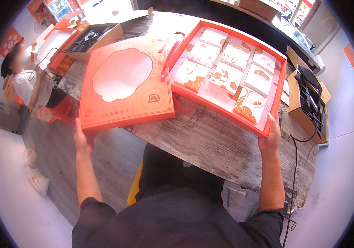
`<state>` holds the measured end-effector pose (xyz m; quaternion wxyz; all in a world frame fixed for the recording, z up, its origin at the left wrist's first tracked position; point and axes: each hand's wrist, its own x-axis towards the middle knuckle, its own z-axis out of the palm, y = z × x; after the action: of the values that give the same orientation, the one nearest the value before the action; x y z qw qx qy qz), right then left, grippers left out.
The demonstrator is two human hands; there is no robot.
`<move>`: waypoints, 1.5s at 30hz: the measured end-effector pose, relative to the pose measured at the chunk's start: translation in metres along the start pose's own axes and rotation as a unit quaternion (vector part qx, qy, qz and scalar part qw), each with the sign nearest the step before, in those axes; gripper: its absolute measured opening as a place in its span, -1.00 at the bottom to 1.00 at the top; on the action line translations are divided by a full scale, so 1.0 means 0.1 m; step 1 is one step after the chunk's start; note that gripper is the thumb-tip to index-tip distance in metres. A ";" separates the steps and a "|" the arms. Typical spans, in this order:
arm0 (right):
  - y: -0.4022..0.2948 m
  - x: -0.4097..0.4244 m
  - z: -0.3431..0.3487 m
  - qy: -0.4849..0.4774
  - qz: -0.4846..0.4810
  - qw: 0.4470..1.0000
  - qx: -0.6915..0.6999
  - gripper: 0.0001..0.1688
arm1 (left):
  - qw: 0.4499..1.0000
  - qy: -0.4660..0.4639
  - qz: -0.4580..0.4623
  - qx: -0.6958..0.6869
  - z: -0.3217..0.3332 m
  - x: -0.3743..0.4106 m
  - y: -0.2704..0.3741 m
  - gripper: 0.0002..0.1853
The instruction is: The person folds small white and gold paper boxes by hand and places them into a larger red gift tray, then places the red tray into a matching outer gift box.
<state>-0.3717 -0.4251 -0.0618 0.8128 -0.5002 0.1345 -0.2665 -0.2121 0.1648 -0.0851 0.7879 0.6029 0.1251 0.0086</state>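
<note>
My left hand [83,139] grips the lower left corner of an orange-red gift box lid [124,113], which is tilted and bears gold print and writing. A scalloped window [122,74] takes up its middle. From the lid's right side a red ribbon handle [172,51] loops up. My right hand [270,135] holds the near right corner of the matching red box base [217,110], its thumb over the rim. Inside the base sit several small white cartons [226,77] with orange and gold drawings, in three columns. The lid's right side meets or overlaps the base's left side; contact is unclear.
Below the base is a grey wood-grain table [220,139]. A cardboard box of black items [297,105] and a black cable [294,161] are at right. Another carton with cables [108,38] stands at back left. A person [34,83] is at left, beside more red packaging. A yellow seat [135,183] shows below.
</note>
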 end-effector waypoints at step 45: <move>0.51 -0.20 0.56 0.060 0.004 0.998 0.036 -0.12 | 0.978 -0.189 -0.018 0.082 0.37 -0.66 -0.19 -0.40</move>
<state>-0.3457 -0.3539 -0.0818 0.8221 -0.4529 0.1751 -0.2971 -0.2706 0.1136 -0.0823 0.7455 0.6536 -0.0144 -0.1300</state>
